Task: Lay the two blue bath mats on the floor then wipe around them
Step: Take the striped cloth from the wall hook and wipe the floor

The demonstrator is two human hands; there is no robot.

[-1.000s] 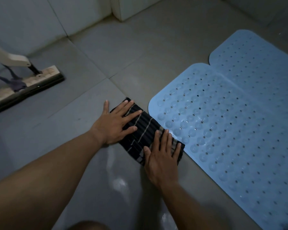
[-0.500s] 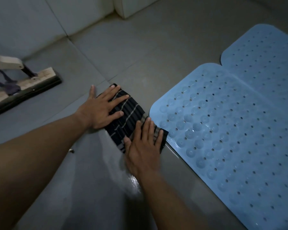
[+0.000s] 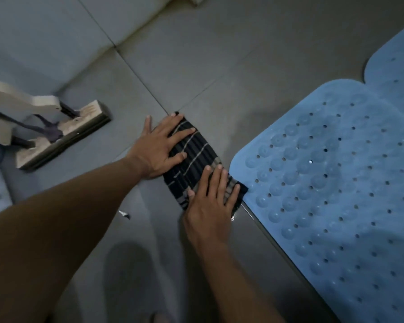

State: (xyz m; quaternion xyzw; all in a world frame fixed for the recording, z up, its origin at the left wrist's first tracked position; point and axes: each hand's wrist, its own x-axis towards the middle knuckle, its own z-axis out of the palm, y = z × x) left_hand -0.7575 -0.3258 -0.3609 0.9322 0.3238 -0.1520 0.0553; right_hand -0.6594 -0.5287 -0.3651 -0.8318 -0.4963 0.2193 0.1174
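Note:
Two light blue bath mats lie flat on the grey tiled floor, the near mat (image 3: 336, 194) at the right and the second mat (image 3: 397, 73) touching it behind. A dark striped cloth (image 3: 196, 152) lies on the floor against the near mat's left edge, close to its far corner. My left hand (image 3: 156, 150) presses flat on the cloth's far end with the fingers spread. My right hand (image 3: 210, 206) presses flat on its near end, right beside the mat.
A floor squeegee (image 3: 63, 138) with a pale handle lies at the left near the tiled wall (image 3: 44, 31). A small scrap of debris (image 3: 124, 214) sits on the floor under my left forearm. The floor along the mat's edge looks wet and shiny.
Both hands have slid the cloth away from me along the near mat's left edge, toward its far corner. The mats have not moved.

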